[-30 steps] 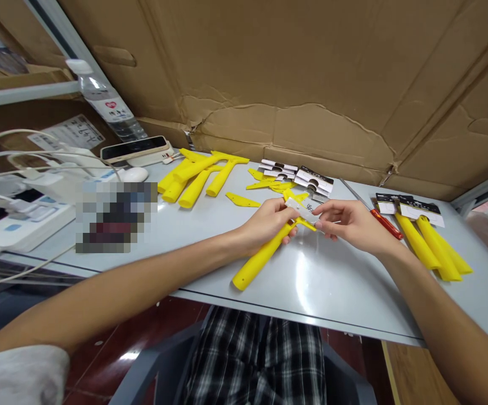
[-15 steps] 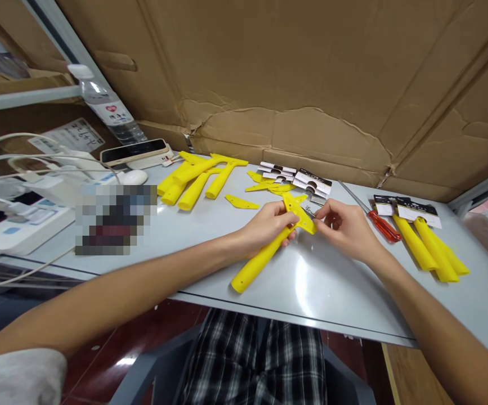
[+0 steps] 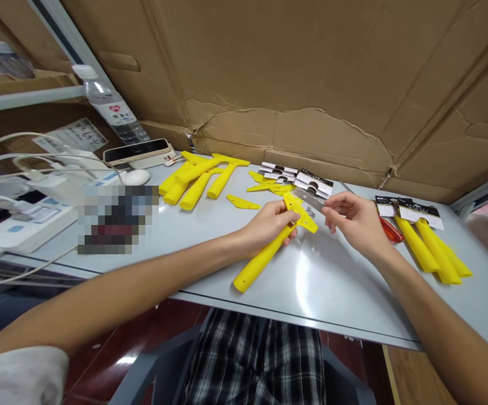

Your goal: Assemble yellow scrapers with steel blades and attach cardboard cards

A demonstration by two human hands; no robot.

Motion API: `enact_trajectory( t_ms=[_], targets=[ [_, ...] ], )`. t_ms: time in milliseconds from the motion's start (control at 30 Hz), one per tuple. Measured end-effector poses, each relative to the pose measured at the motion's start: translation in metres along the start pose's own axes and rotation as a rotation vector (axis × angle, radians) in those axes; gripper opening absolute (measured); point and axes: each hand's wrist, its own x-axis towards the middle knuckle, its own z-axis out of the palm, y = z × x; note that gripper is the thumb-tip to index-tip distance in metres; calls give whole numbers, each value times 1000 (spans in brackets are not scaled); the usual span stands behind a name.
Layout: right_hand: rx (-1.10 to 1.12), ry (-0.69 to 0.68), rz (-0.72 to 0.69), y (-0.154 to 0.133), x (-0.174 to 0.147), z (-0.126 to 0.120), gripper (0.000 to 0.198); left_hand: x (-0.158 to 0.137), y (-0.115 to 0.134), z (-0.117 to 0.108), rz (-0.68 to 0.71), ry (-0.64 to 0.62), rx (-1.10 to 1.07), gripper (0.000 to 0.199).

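Observation:
My left hand (image 3: pixel 265 229) is closed around a yellow plastic scraper handle (image 3: pixel 264 260), its wide head tilted up and away from me. Between the fingertips of my right hand (image 3: pixel 350 218) is a thin flat metal blade (image 3: pixel 310 201), held just beyond the handle's head. Whether blade and head touch, I cannot tell. Small dark screws (image 3: pixel 310 212) lie on the table behind the head. Several loose yellow cover plates (image 3: pixel 242 202) rest farther back, beside white and black header cards (image 3: pixel 313 182).
More yellow handles (image 3: pixel 222 181) are piled at the back left. Carded yellow scrapers (image 3: pixel 438 247) lie at the right, near a red screwdriver (image 3: pixel 391 230) partly behind my right hand. A power strip (image 3: pixel 24 225), phone (image 3: pixel 136 151) and water bottle (image 3: pixel 111 107) occupy the left. Cardboard (image 3: pixel 290 135) walls the back.
My right hand has moved slightly right and up from the handle's head, and the blade in it now shows plainly. My left hand keeps its hold on the handle.

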Motion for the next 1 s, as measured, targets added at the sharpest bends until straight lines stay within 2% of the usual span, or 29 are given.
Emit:
enact_trajectory(
  t_ms=[200, 400, 500, 600, 700, 833, 1000],
  targets=[
    [120, 9, 62, -3, -1, 3, 58, 0, 2, 1, 4, 10, 9, 7],
    [98, -48, 121, 7, -2, 15, 65, 0, 0, 0, 8, 7, -21, 9],
    [14, -24, 52, 10, -5, 16, 52, 0, -1, 0, 2, 6, -23, 9],
    [-155, 54, -86, 9, -8, 14, 32, 1, -1, 0, 4, -2, -19, 9],
    [-250, 56, -221, 8, -9, 13, 20, 1, 0, 0, 9, -2, -20, 7],
    [-263, 16, -329, 9, -8, 16, 18, 1, 0, 1, -5, 10, -14, 7],
    [-241, -20, -309, 11, -7, 16, 23, 0, 0, 1, -20, 48, 43, 16]
  ],
)
